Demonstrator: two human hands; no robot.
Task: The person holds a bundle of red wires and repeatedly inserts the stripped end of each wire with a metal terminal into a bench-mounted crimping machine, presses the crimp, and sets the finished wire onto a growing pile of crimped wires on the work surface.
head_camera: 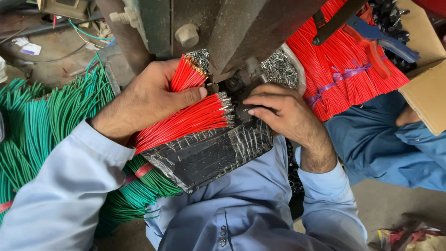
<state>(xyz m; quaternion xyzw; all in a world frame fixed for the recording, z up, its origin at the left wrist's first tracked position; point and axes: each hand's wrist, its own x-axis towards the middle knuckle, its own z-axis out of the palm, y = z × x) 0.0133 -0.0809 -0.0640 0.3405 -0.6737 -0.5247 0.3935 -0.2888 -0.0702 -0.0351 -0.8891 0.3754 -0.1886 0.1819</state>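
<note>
My left hand [144, 100] grips a bundle of short red wires [188, 74], their bare copper ends pointing up toward the machine. A second fan of red wires with metal terminals [195, 118] lies under my thumb on a black taped platform [209, 155]. My right hand [281, 111] rests at the platform's right end, fingertips curled at the terminal ends beside the press tool [239, 83]. Whether it pinches a wire is hidden by the fingers.
A dark metal press machine [232, 28] looms above. Piles of small metal terminals [278, 69] lie behind. Green wire bundles [51, 116] fill the left; a tied red wire bundle [344, 69] lies at right. Another person's blue sleeve [385, 139] and a cardboard box [427, 93] are at right.
</note>
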